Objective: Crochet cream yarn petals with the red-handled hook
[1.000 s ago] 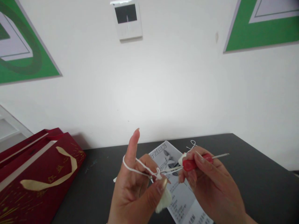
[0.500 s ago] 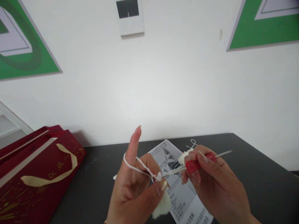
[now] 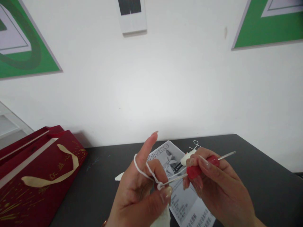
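The left hand (image 3: pixel 137 197) pointed one finger up, leaning right, with yarn (image 3: pixel 160 186) looped around it. Its grip pinched the white piece (image 3: pixel 163 219). The right hand's (image 3: pixel 221 186) grip pinched the red hook (image 3: pixel 194 172), aimed left, over the paper (image 3: pixel 182 203) on the surface (image 3: pixel 267 179).

1. Left: a hand could pass over the table (image 3: pixel 82 189) between the bags (image 3: pixel 30 201) and the left hand (image 3: pixel 139 197).
2. Right: room runs along the tabletop beyond the right hand (image 3: pixel 220 186).
3. Above: the way is open in front of the wall (image 3: pixel 184 91), save for one raised left finger.
4. Between the hands: the hook (image 3: pixel 193 172) bars the gap, and yarn (image 3: pixel 144 174) around that finger narrows it.
5. Behind the right fingers: a white bundle (image 3: pixel 187 157) obstructs; the sheet (image 3: pixel 186 206) lies low.
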A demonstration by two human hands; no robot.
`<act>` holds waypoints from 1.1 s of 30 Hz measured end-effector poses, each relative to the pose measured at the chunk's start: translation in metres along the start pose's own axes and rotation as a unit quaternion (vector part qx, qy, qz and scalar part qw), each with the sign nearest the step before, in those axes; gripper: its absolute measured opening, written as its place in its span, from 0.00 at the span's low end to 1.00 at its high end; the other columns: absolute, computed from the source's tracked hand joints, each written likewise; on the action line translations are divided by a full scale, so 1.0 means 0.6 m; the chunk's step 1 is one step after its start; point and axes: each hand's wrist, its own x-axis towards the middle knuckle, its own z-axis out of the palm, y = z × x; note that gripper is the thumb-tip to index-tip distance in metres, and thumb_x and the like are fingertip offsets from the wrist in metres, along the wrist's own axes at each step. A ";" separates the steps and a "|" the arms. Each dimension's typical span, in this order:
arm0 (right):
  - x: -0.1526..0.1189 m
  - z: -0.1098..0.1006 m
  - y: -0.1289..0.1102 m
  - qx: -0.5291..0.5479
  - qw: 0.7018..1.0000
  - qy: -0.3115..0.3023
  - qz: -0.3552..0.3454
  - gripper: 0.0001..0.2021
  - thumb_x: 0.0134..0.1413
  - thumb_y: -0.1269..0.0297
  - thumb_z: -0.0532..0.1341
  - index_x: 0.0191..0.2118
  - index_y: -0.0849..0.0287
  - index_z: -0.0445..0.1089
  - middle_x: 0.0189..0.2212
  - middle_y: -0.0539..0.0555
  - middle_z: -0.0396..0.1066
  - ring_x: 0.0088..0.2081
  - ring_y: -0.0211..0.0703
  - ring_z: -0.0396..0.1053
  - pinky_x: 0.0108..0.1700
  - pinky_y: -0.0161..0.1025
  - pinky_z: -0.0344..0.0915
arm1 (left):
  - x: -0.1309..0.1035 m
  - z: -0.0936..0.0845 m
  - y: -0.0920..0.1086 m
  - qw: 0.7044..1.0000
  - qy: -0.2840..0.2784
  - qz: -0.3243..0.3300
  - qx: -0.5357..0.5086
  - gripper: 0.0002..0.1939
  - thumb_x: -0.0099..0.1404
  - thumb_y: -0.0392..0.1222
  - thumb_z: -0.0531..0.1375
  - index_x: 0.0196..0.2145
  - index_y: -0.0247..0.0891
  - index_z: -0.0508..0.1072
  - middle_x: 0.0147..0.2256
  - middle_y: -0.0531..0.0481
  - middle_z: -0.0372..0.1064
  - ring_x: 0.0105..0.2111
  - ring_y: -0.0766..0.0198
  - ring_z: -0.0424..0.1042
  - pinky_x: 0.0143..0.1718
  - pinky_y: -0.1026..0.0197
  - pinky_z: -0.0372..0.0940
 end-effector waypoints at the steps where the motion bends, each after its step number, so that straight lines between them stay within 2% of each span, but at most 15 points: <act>1: -0.001 -0.002 0.000 -0.006 1.000 -0.001 0.001 0.07 0.55 0.64 0.66 0.28 0.59 0.78 0.16 0.49 0.70 0.20 0.34 0.70 0.27 0.28 0.71 | 0.000 0.000 0.001 1.000 0.001 -0.001 0.012 0.33 0.64 0.32 0.63 0.62 0.62 0.63 0.28 0.55 0.64 0.25 0.71 0.60 0.25 0.70 0.58; 9: -0.012 -0.014 -0.007 -0.041 0.999 -0.020 -0.005 0.07 0.58 0.63 0.64 0.31 0.56 0.78 0.19 0.48 0.71 0.22 0.33 0.71 0.28 0.27 0.70 | -0.003 0.006 0.009 0.998 0.035 0.010 0.058 0.30 0.63 0.35 0.65 0.59 0.60 0.68 0.27 0.55 0.65 0.25 0.71 0.62 0.24 0.69 0.58; 15: -0.020 -0.013 -0.017 -0.076 0.997 -0.011 -0.026 0.06 0.58 0.64 0.64 0.31 0.54 0.78 0.26 0.50 0.76 0.24 0.34 0.72 0.27 0.29 0.69 | -0.004 0.007 0.010 0.999 0.026 -0.013 0.044 0.30 0.61 0.34 0.66 0.58 0.59 0.70 0.26 0.55 0.64 0.24 0.72 0.60 0.23 0.70 0.57; 20: -0.023 -0.016 -0.023 -0.097 0.994 -0.008 -0.047 0.06 0.57 0.64 0.64 0.30 0.54 0.78 0.24 0.52 0.75 0.20 0.36 0.70 0.22 0.31 0.66 | -0.004 0.005 0.013 0.998 0.012 -0.016 0.061 0.30 0.62 0.34 0.65 0.58 0.59 0.70 0.26 0.55 0.64 0.24 0.72 0.61 0.21 0.71 0.55; 26: -0.023 -0.011 -0.026 -0.100 0.995 0.024 -0.016 0.06 0.53 0.63 0.67 0.28 0.56 0.78 0.21 0.53 0.73 0.19 0.36 0.68 0.20 0.32 0.63 | -0.009 0.001 0.013 0.996 0.005 -0.044 0.073 0.29 0.63 0.36 0.65 0.58 0.63 0.69 0.26 0.56 0.65 0.25 0.72 0.62 0.24 0.71 0.57; 33: -0.019 -0.011 -0.029 -0.097 0.995 0.012 0.004 0.07 0.54 0.61 0.67 0.27 0.55 0.78 0.20 0.53 0.73 0.18 0.35 0.65 0.20 0.32 0.60 | -0.011 -0.005 0.015 0.995 -0.015 -0.062 0.082 0.30 0.63 0.37 0.65 0.59 0.63 0.67 0.27 0.56 0.65 0.25 0.72 0.62 0.25 0.71 0.58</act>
